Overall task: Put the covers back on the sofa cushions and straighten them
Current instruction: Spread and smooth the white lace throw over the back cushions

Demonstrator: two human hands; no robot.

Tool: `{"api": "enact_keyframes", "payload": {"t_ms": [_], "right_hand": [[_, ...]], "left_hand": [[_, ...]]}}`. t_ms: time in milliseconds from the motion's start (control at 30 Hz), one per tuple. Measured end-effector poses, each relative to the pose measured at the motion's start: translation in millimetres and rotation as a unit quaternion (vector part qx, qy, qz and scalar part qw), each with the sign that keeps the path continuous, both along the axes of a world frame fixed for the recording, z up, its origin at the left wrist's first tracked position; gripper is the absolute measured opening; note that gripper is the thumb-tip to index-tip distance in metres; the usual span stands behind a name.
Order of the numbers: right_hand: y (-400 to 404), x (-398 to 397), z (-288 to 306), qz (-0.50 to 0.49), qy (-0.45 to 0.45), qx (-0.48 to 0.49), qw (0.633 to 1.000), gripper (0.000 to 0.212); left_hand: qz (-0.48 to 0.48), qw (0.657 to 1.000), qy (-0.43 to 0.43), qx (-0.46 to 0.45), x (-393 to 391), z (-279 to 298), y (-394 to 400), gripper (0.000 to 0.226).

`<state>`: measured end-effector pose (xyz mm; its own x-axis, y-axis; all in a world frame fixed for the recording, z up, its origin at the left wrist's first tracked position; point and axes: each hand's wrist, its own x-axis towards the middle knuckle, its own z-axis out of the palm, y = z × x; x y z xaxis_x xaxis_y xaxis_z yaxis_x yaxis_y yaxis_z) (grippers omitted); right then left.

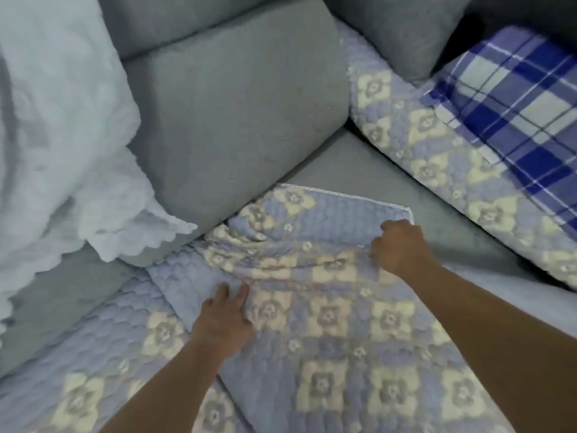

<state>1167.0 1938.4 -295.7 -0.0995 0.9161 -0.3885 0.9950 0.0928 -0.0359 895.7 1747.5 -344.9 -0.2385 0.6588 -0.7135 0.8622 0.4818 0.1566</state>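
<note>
The floral quilted cover (337, 323) lies at six o'clock, rumpled and only partly spread; the bare grey seat cushion (359, 170) shows toward one o'clock. The right hand (401, 246) pinches its far edge in a closed grip; the left hand (223, 320) presses flat, fingers spread; smoothing and tucking remain.

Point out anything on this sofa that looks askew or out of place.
The floral cover is not flat: it bunches into folds by the grey back cushion, and its far edge is turned up, leaving bare seat beyond. The right hand grips that edge; the left hand presses the cover down.
</note>
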Motion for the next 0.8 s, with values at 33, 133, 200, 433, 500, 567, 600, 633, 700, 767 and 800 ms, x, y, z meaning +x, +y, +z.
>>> {"api": "enact_keyframes", "payload": {"t_ms": [33, 133, 200, 433, 500, 567, 600, 633, 700, 767, 800], "right_hand": [[13.8, -0.8, -9.7, -0.015, -0.028, -0.023, 0.999, 0.04], [31.1, 7.6, -36.5, -0.101, -0.053, -0.043, 0.993, 0.05], [44.9, 13.0, -56.8, -0.182, -0.05, -0.036, 0.981, 0.064], [115.5, -0.5, -34.1, -0.123, -0.023, 0.062, 0.99, 0.03], [171.3, -14.8, -11.4, -0.118, 0.009, 0.177, 0.977, 0.031], [211.0, -34.1, 0.8, -0.098, 0.031, 0.179, 0.978, 0.036], [223.4, -44.3, -3.3, -0.052, 0.049, 0.161, 0.984, 0.042], [230.6, -55.3, -12.8, 0.001, 0.062, 0.105, 0.993, 0.047], [224.1, -75.8, -24.7, 0.013, -0.01, 0.018, 1.0, 0.053], [214.8, -100.6, -9.7, -0.023, 0.053, 0.02, 0.998, 0.065], [214.8, -114.6, 11.0, -0.024, 0.114, 0.045, 0.992, 0.066]], "left_hand": [[-0.001, 1.0, -0.007, 0.002, -2.2, -4.4, -1.5, 0.072], [-0.023, 1.0, -0.013, -0.017, -8.2, -13.0, -0.8, 0.075], [-0.029, 0.999, -0.017, -0.038, -16.6, -17.9, 7.6, 0.072], [-0.043, 0.994, -0.041, -0.089, -23.5, -11.4, 23.1, 0.07], [-0.037, 0.996, -0.038, -0.074, -23.7, -13.0, 25.1, 0.068], [-0.032, 0.996, -0.029, -0.076, -23.6, -15.4, 27.3, 0.068], [-0.026, 0.995, -0.032, -0.088, -22.2, -15.3, 27.8, 0.069], [-0.022, 0.993, -0.035, -0.107, -21.5, -12.7, 30.0, 0.07], [-0.006, 0.988, -0.066, -0.141, -22.4, -0.2, 33.2, 0.073], [0.038, 0.994, -0.064, -0.084, -30.8, 32.9, 40.5, 0.063], [0.041, 0.999, -0.017, 0.009, -38.8, 55.3, 51.5, 0.053]]}}
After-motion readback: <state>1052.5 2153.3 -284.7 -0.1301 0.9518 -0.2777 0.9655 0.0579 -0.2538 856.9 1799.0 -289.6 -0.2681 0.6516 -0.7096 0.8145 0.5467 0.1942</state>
